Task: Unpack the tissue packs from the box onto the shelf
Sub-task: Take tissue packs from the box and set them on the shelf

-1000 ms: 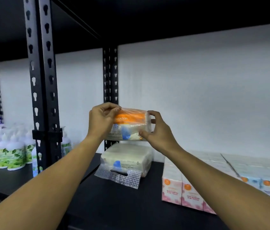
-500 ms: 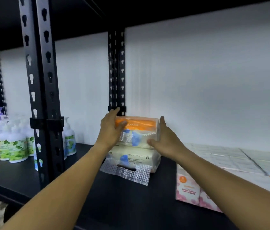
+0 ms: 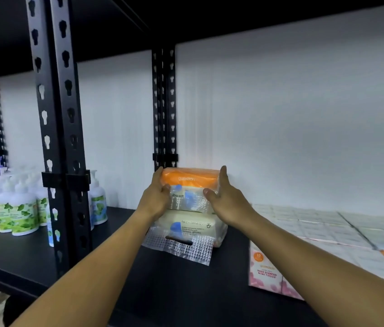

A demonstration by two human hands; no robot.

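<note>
Two stacked tissue packs (image 3: 192, 204) on black shelf (image 3: 186, 291), white wall (image 3: 292, 114) behind.

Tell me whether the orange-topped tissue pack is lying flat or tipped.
Flat: the orange-topped tissue pack sits level on the pale tissue pack, left hand and right hand at its ends.

We reach both bare forearms forward and up toward the orange-topped tissue pack (image 3: 189, 188). Our left hand (image 3: 155, 197) clasps its left end, fingers along the side and thumb across the front. Our right hand (image 3: 223, 197) presses flat against its right end, fingers pointing upward, thumb on the front face.
</note>
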